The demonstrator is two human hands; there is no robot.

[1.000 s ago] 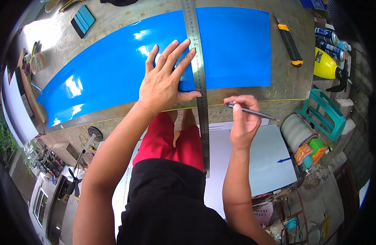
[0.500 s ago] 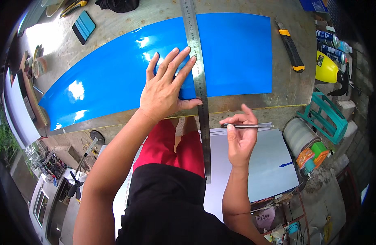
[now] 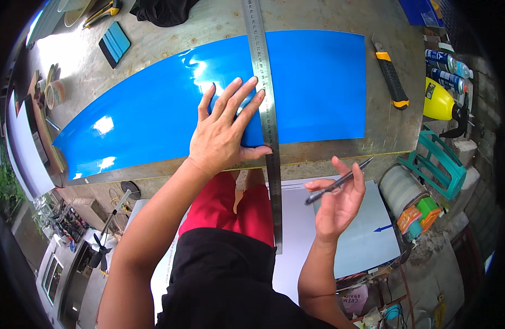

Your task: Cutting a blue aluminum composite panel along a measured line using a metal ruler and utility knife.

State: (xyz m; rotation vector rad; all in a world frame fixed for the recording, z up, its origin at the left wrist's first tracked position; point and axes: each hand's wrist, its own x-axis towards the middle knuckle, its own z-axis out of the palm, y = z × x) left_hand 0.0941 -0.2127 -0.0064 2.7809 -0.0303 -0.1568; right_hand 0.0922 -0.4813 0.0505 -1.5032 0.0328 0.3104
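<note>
Across blue sheet [image 3: 318,85], metal ruler [image 3: 270,123].

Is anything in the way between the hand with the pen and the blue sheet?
Nothing visible blocks the right hand from the right part of the sheet, just past the edge of the table. Toward the left part, the ruler and left hand are in the way.

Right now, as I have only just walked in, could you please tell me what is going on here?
A person's left hand lies spread on a glossy blue sheet, its fingertips and thumb at a long steel ruler. The ruler crosses the sheet and juts past the near edge of the table. The right hand holds a pen clear of the sheet. A utility knife lies to the sheet's right.
</note>
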